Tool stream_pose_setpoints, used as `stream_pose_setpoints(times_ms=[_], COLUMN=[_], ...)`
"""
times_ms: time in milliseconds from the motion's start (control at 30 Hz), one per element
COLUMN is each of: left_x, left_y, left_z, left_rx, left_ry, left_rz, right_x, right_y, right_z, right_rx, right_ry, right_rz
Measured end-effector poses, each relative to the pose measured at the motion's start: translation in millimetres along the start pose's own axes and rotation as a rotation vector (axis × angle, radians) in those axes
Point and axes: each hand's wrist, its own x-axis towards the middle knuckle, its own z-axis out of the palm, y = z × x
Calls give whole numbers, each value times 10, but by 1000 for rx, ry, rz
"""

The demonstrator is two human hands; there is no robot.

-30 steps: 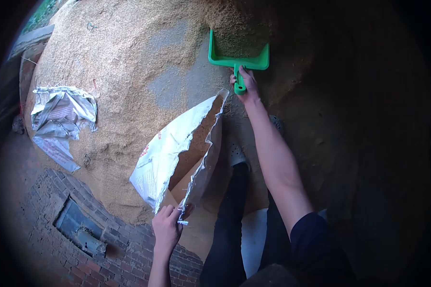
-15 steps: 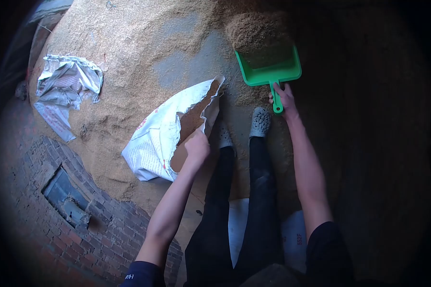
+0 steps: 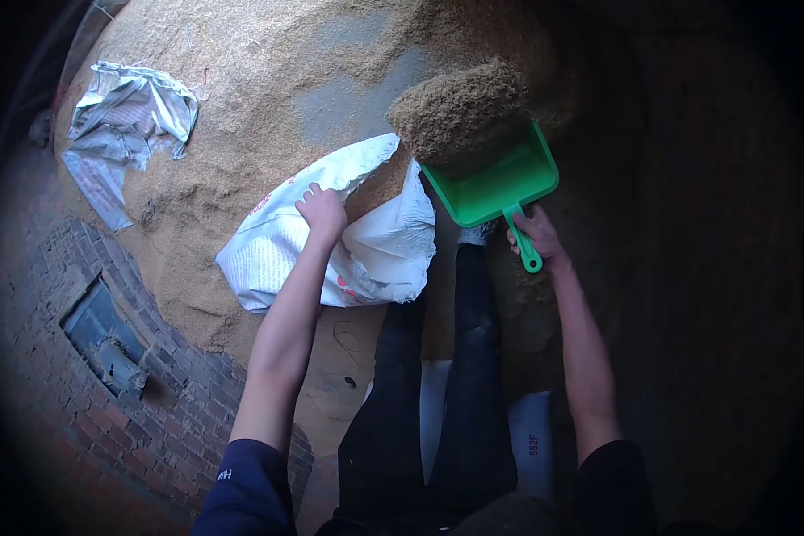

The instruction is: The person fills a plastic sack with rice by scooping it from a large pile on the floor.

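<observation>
A white woven sack (image 3: 272, 246), its mouth open and brown grain-like material inside, lies in front of my legs. My left hand (image 3: 322, 213) is closed on the sack's upper rim. My right hand (image 3: 541, 241) grips the handle of a green scoop (image 3: 500, 183), which is tilted toward the sack. A heap of loose brown material (image 3: 460, 105) sits at the scoop's front edge, close to the sack's mouth. The fingertips of my left hand are partly visible.
A crumpled white sack (image 3: 138, 112) lies on the spread grain (image 3: 241, 80) at the upper left. Brickwork (image 3: 183, 402) with a dark framed opening (image 3: 103, 326) is at the lower left. Another white sack (image 3: 531, 442) lies beside my legs.
My right hand has brought the loaded scoop down and left, toward the sack. My left hand has moved up and left along the sack's rim, and the near side of the sack now spreads toward the right.
</observation>
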Motion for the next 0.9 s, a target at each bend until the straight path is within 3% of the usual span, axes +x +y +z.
stream_pose_setpoints(times_ms=[67,133,267,300,400,467,500,533,600,633,767,833,900], left_x=[194,252,195,236,349,365,373,381,398,394,378,425,409], left_y=[-210,-381,-457,-492,-583,-602,-610,-615,-618,-629,-717,-757,-791], left_z=[-77,-166,-593,-643,-665,-735,-750,-777,-850,-888,-956,-915,-930], left_rx=[-123,-111,-143,-97,-96,-90,-91,-93,-61,-27,-23,-7,-16], left_ry=[-60,226,108,-5,27,-3,20,44,52,56,60,56,62], left_rz=[-9,135,113,134,264,280,313,345,336,328,385,383,379], right_x=[-18,-22,-42,-10,75,123,219,219,189,167,-15,-45,-85], right_y=[118,210,243,250,271,260,455,444,490,547,675,719,693], right_z=[48,110,454,559,913,1186,1180,1295,1552,1700,1959,1841,1694], right_rx=[-68,-109,-283,-354,-484,-860,-1135,-1140,-1555,-1753,-1944,-1949,-1922], right_ry=[-4,-20,-33,-53,-60,-6,-11,-13,-49,43,162,265,283], right_rz=[73,104,203,200,184,143,-167,-170,-482,-566,-583,-889,-941])
